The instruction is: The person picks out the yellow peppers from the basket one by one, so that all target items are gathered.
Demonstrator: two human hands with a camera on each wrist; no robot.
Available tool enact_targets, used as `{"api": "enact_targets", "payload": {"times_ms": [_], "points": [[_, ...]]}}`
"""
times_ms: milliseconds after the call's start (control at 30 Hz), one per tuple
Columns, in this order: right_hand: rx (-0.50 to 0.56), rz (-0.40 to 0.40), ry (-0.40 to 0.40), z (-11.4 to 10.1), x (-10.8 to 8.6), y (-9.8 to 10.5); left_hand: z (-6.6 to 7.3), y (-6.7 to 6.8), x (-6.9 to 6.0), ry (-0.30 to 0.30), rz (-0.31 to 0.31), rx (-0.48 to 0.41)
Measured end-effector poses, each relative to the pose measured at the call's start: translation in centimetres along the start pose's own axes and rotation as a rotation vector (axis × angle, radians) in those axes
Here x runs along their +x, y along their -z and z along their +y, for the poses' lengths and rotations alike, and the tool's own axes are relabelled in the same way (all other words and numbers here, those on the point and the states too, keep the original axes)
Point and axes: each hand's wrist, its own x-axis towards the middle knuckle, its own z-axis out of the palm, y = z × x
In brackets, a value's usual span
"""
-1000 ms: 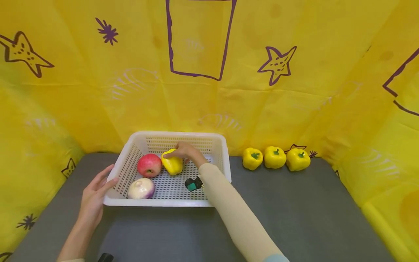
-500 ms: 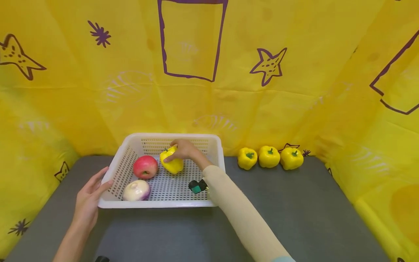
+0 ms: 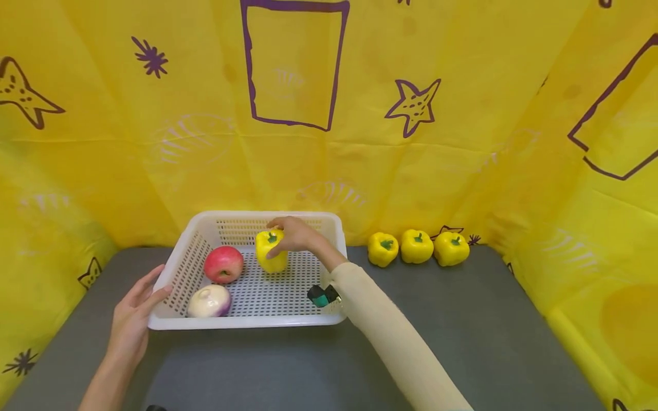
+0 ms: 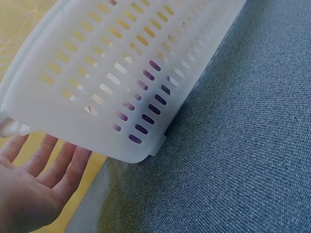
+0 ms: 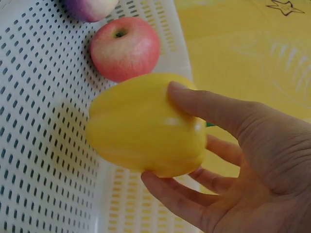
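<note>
My right hand (image 3: 300, 235) holds a yellow bell pepper (image 5: 146, 124) inside the white plastic basket (image 3: 247, 323), thumb on one side and fingers on the other. In the head view the pepper's green stem (image 3: 272, 239) points up and toward me. Whether its base touches the basket floor I cannot tell. Left of it lie a red apple (image 3: 223, 264) and a white-and-purple turnip (image 3: 208, 302). My left hand (image 3: 131, 319) holds the basket's left rim, with the thumb over the edge and fingers (image 4: 73, 170) along the outside.
Three more yellow bell peppers (image 3: 417, 246) stand in a row on the grey table (image 3: 437, 319), right of the basket. A yellow printed cloth (image 3: 293, 165) rises close behind the basket and along both sides.
The right hand has turned the bell pepper more upright and shifted it slightly right, away from the apple. The head view has drifted a little rightward. The left hand stays on the basket rim.
</note>
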Motion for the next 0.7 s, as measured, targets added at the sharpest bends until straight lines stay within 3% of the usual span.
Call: {"api": "enact_targets", "payload": {"times_ms": [367, 700], "points": [[-0.028, 0.002, 0.050, 0.4, -1.3, 1.9, 0.0, 0.0, 0.0, 0.009, 0.018, 0.017], [-0.076, 0.053, 0.075, 0.6, -2.7, 3.4, 0.0, 0.1, 0.1, 0.030, 0.028, 0.028]]}}
